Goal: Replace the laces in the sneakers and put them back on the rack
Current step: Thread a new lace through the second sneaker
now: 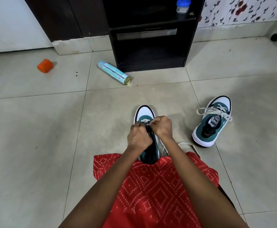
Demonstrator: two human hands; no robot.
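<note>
2 hands work at frame centre above a pale grey tiled floor (35, 129). A dark wooden rack (151, 65) stands at upper centre, and a teal spray can (113, 72) lies just beside its base. The teal-and-white centre sneaker (145, 112) points toward the rack. The left hand (138, 137) grips its tongue area with curled fingers, and the right hand (162, 127) pinches its white lace (145, 120). A second laced sneaker (211, 125) stands at right. Red patterned cloth (151, 186) hides the centre sneaker's heel, and the hands cover most eyelets.
</note>
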